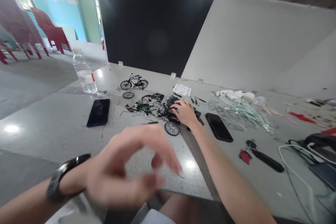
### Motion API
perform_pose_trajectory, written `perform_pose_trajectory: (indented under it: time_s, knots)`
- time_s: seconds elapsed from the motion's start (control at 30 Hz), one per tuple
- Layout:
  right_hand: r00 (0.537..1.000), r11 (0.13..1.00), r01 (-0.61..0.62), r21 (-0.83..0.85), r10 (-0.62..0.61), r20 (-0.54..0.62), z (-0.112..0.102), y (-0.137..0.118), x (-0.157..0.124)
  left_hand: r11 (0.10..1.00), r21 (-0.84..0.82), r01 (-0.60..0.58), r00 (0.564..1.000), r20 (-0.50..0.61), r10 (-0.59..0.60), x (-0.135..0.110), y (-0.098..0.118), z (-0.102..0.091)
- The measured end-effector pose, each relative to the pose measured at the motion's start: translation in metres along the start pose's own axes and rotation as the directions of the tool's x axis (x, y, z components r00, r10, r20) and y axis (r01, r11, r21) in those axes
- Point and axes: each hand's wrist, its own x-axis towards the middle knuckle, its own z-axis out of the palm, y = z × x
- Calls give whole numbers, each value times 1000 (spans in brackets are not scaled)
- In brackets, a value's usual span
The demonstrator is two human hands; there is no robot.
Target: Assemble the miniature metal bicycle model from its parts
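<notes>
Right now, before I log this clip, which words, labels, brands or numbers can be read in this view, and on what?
Nothing can be read with certainty.
Printed sheets: lines of print, too small to read.
Plastic water bottle: label with red mark, too small to read.

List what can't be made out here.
Head view:
Left hand: motion blur hides whether its fingers hold anything.
Green-and-black miniature bicycle parts: partly hidden under the right hand.
White printed paper sheet: text too small to read.
Black object with white cable: cut off by the right edge.
</notes>
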Motion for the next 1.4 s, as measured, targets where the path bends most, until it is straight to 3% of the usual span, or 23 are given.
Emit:
perform_pose_trajectory:
  time_s: [0.07,0.1,0.2,0.27,0.37,0.5,0.63,0.83,1.1,1.27,1.4]
  knots:
    - [1000,1000,1,-7,-1,-15,-1,-1,-1,991,125,38,998,36,-43,19,-33,-12]
    - [1000,1000,4,-11,-4,-24,-1,-1,-1,958,278,70,995,44,-85,29,-54,-22]
    - [999,1000,9,-22,-9,-42,-1,-1,-1,701,698,147,975,19,-223,49,-124,-59]
    - [998,999,7,-32,-9,-56,0,0,-2,552,811,195,960,-41,-279,52,-162,-78]
    - [994,999,1,-37,-5,-106,-1,0,-2,483,866,128,953,27,-302,48,-192,-84]
    - [988,999,3,-34,-9,-156,-5,-3,-2,436,900,18,948,122,-293,44,-197,-65]
    - [987,999,5,-35,-11,-162,-7,-5,-3,392,919,33,946,98,-309,41,-199,-52]
    - [981,999,33,-29,-38,-192,-9,-9,-2,394,913,107,950,23,-312,35,-206,-54]
    - [962,984,178,30,-167,-217,-17,-42,-5,323,946,29,978,39,-204,32,-204,-52]
    - [948,931,276,241,-222,-228,-15,-74,-10,285,959,-11,992,47,-120,34,-180,-39]
    - [971,776,201,598,-79,-224,-8,-93,-14,276,958,-83,992,105,-65,35,-165,-32]
